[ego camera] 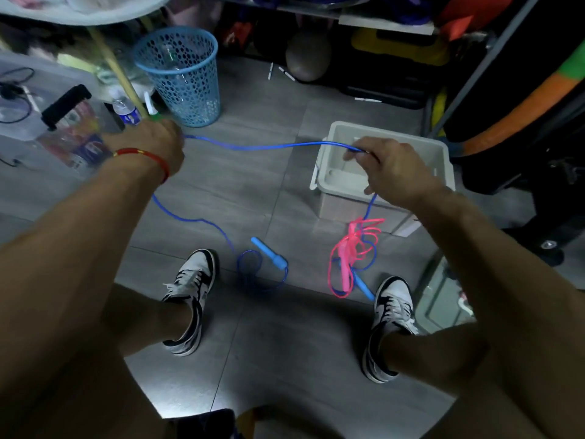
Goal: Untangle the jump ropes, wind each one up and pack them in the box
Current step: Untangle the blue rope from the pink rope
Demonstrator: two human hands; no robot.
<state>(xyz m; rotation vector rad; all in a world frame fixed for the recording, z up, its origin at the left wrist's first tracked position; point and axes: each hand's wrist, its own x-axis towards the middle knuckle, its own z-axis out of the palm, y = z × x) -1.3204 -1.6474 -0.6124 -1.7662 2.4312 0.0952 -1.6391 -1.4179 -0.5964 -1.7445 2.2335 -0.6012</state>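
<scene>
Above the box (440, 160), both hands (155, 144) (392, 169) grip the blue rope (269, 146) taut

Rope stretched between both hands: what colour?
Blue rope, clearest in the head view.

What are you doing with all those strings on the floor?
A person is sorting out jump ropes. The left hand and right hand both hold the blue rope, stretched between them. Lower down it is tangled with the pink rope by the right shoe. One blue handle lies on the floor. The white box has no rope in it.
</scene>
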